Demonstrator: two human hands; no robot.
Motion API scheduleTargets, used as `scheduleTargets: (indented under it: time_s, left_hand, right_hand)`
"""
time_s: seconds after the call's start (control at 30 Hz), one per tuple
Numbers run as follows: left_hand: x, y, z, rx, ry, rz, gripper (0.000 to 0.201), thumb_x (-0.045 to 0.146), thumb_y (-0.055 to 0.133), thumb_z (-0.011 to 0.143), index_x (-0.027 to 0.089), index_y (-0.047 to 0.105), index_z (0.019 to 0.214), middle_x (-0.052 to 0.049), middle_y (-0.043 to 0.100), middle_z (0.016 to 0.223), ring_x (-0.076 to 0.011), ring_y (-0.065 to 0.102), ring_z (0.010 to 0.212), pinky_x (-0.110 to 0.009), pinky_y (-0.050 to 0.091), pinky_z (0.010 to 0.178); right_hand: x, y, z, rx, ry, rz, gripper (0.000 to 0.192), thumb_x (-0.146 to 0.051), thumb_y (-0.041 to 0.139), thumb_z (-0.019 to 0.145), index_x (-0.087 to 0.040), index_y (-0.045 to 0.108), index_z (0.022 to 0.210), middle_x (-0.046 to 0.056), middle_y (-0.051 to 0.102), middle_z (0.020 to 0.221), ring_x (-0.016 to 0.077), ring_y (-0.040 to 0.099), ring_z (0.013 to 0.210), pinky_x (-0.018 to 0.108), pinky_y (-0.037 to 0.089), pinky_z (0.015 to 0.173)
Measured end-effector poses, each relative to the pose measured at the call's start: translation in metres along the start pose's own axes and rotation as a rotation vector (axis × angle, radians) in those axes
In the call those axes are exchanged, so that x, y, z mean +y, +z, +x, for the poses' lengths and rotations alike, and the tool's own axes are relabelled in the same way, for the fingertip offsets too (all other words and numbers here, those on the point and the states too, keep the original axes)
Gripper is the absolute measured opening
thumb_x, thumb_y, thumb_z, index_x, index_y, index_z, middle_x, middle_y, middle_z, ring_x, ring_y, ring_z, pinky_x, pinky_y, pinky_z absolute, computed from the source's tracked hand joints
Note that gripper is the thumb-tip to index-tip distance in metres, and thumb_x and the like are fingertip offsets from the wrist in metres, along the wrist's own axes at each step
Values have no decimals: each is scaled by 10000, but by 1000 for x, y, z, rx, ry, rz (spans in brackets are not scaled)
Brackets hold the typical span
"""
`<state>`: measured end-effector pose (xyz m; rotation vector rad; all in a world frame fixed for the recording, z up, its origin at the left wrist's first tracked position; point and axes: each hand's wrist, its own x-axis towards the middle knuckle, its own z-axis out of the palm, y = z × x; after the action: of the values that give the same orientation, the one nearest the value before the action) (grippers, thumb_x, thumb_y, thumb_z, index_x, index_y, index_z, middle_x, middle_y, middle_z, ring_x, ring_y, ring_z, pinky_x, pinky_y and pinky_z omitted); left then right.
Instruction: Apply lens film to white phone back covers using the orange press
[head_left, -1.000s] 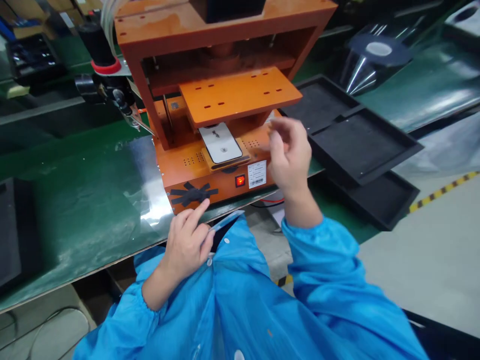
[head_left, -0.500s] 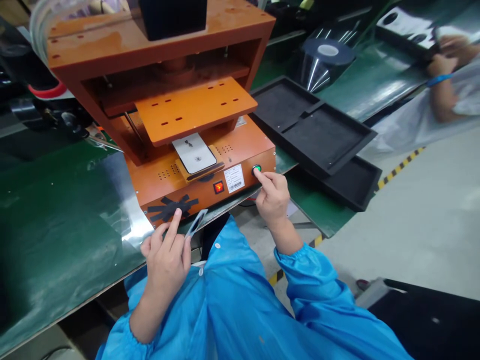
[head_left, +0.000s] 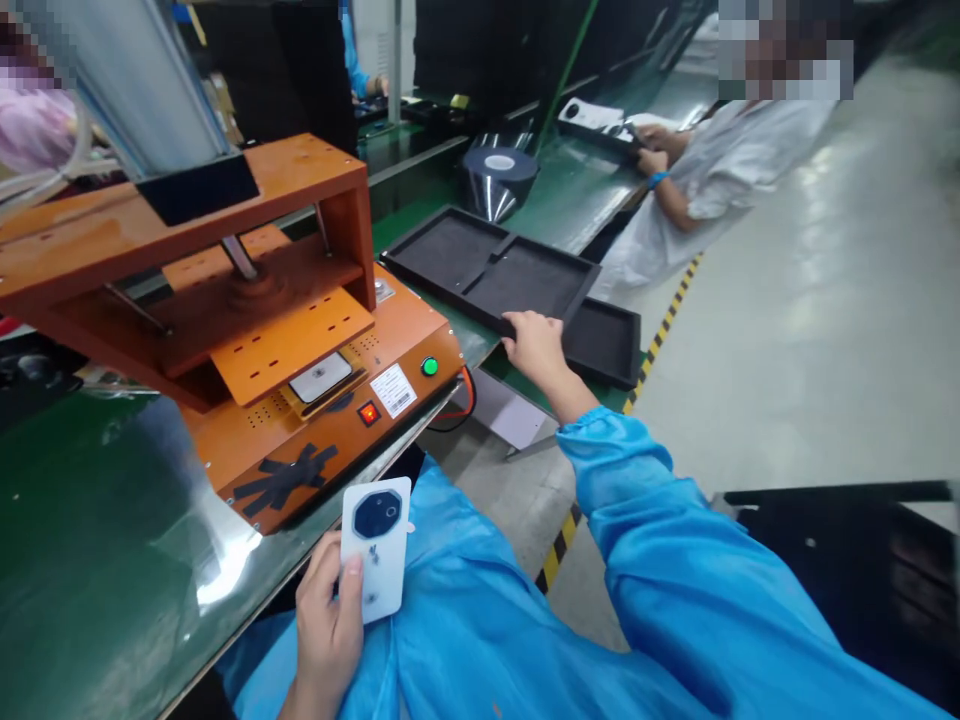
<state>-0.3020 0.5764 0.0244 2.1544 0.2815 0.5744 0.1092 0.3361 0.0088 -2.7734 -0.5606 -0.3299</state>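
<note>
1. The white flat part (head_left: 376,548), with a dark rounded window near its top, stands upright at 6 o'clock, just short of the bench edge.
2. The left hand (head_left: 328,630) pinches its lower edge, fingers closed on it.
3. The right hand (head_left: 534,345), at 1 o'clock, rests loosely curled fingers on the black tray (head_left: 495,270) rim.
4. The orange press (head_left: 247,330) stands on the green bench (head_left: 90,560) at 10 o'clock; a co-worker (head_left: 712,170) sits far off at 2 o'clock.

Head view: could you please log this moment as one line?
left hand: holds white panel | right hand: on black tray edge | press: white part under plate
</note>
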Motion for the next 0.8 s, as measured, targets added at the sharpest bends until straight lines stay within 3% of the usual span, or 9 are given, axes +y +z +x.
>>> scheduleTargets:
  time_s: [0.2, 0.33, 0.4, 0.47, 0.5, 0.57, 0.63, 0.7, 0.8]
  left_hand:
    - [0, 13, 13, -29, -318, -225, 491, 614, 573, 1037, 198, 830, 1072, -109, 805, 1142, -280, 758, 1002, -334, 629, 845]
    - [16, 28, 33, -117, -373, -358, 522, 665, 626, 995, 204, 835, 1123, -117, 810, 1186, -300, 763, 1058, -388, 631, 950]
    - [27, 40, 44, -157, -375, -417, 509, 645, 642, 998, 195, 833, 1140, -124, 820, 1163, -299, 772, 1054, -385, 640, 937]
    - [37, 52, 53, -172, -340, -446, 476, 605, 648, 1012, 184, 836, 1127, -127, 827, 1135, -286, 783, 1023, -368, 648, 911]
    - [42, 57, 57, -176, -305, -442, 452, 580, 647, 1021, 181, 840, 1110, -127, 828, 1133, -278, 787, 1012, -360, 649, 906]
    - [48, 64, 61, -181, -205, -392, 399, 524, 636, 1043, 187, 844, 1086, -122, 828, 1129, -259, 790, 989, -347, 649, 898]
    - [47, 62, 60, -170, -81, -300, 341, 451, 623, 1061, 206, 819, 1194, -114, 821, 1158, -240, 791, 985, -333, 650, 888]
    - [37, 50, 51, -126, 80, -167, 355, 357, 630, 1060, 231, 735, 1374, -103, 808, 1199, -218, 787, 989, -311, 646, 863]
    - [-2, 13, 23, -11, 340, 135, 377, 220, 670, 1015, 247, 696, 1390, -76, 806, 1144, -203, 774, 955, -312, 620, 861]
  right_hand:
    - [-12, -5, -43, -30, -131, 61, 457, -203, 623, 934, -138, 668, 1383, 201, 731, 1280, 343, 658, 1187, 493, 459, 1025]
    - [-25, -45, -91, 194, -160, 324, 396, -443, 601, 1051, -191, 690, 1343, 175, 729, 1296, 332, 663, 1233, 513, 480, 1064]
    - [-38, -66, -116, 47, -297, 655, 457, -596, 549, 1073, -214, 730, 1248, 131, 764, 1149, 272, 724, 1044, 429, 557, 937]
    - [-56, -80, -140, -286, -431, 907, 553, -698, 621, 1014, -205, 739, 1235, 110, 781, 1089, 230, 746, 921, 355, 588, 831]
    - [-65, -84, -150, -413, -450, 966, 546, -690, 668, 992, -197, 747, 1214, 102, 790, 1063, 216, 753, 889, 329, 590, 802]
    - [-79, -85, -164, -513, -399, 993, 404, -582, 718, 998, -194, 768, 1098, 73, 800, 970, 197, 756, 841, 298, 582, 771]
    - [-81, -82, -163, -469, -322, 1005, 306, -485, 682, 1037, -199, 770, 975, 46, 793, 874, 183, 745, 781, 282, 571, 731]
    - [-71, -79, -140, -338, -238, 1005, 283, -468, 702, 1022, -199, 771, 967, 48, 803, 884, 196, 747, 781, 294, 581, 728]
    - [-38, -78, -56, 38, -75, 907, 257, -426, 748, 973, -193, 756, 1082, 69, 822, 1003, 239, 767, 879, 354, 610, 819]
